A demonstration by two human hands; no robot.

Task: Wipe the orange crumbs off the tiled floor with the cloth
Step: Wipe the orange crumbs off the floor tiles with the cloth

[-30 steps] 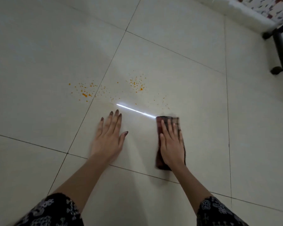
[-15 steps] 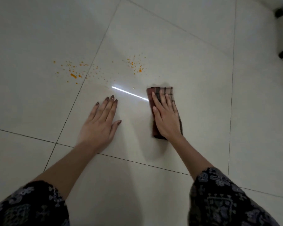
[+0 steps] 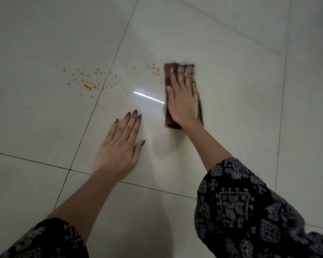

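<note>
pressing cloth [image 3: 169,75] flat beside orange crumbs [image 3: 155,68], right hand [image 3: 182,101].

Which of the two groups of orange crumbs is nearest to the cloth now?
The smaller right group, just beside the cloth's left edge under the right hand. The bigger left group lies beyond the tile joint.

Both hands [image 3: 119,146] [image 3: 182,101] flat, palms down
</note>
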